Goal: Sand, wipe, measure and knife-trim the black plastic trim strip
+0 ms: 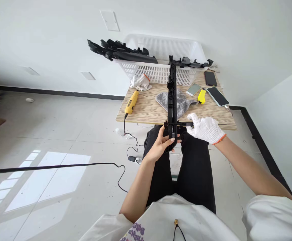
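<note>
My bare left hand (161,144) grips the near end of a long black plastic part (172,97), which stretches away from me over the small wooden table (148,113). My right hand (204,128), in a white knit glove, pinches a thin dark tool (183,124) set crosswise against the part's lower section. Both hands hover above my lap, just in front of the table's near edge.
A white basket (158,50) holds more black plastic parts (121,52) at the back. On the table lie a yellow rotary tool (132,102), a spare glove (141,82), a grey cloth (183,102), a yellow cutter (201,96) and three phones (217,96). Cables run across the floor.
</note>
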{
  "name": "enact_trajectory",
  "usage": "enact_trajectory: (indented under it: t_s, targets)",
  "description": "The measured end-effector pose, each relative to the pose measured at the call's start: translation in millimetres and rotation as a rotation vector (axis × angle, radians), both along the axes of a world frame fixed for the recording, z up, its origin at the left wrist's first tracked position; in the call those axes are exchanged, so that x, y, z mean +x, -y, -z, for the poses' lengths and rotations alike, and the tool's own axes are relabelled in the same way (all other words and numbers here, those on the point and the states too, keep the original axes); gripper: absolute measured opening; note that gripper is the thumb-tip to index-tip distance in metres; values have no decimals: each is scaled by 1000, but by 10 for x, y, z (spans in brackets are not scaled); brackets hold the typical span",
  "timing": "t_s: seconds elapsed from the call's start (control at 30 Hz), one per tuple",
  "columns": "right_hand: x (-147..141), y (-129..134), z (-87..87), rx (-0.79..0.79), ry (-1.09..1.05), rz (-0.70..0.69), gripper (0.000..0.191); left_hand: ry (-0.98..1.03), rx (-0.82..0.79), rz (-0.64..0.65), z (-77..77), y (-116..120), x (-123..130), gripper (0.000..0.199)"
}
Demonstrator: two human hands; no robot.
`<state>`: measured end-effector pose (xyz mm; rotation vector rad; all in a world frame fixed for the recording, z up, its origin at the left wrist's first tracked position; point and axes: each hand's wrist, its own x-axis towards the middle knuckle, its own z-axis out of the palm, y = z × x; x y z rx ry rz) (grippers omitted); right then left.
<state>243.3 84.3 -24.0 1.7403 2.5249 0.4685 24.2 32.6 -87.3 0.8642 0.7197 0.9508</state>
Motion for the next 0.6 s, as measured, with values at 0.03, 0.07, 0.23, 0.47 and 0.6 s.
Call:
enact_trajectory:
  t_s: [0.03, 0.07, 0.23, 0.47, 0.6]
  targets:
    - [10, 1, -3, -4, 11, -5, 45, 0, 0, 1, 1, 0, -1, 93]
    - [23, 2, -8, -12, 18, -12, 45, 1, -2, 2, 0, 0, -2, 94]
    - [81, -11, -29, -61, 5, -61, 46, 11, -12, 4, -3, 2, -11, 98]
    - [63, -22, -59, -97, 56, -19, 46, 2, -4, 13, -7, -2, -20, 95]
    - [45, -18, -57, -50, 26, -18, 50, 5, -1, 15, -8, -7, -21, 94]
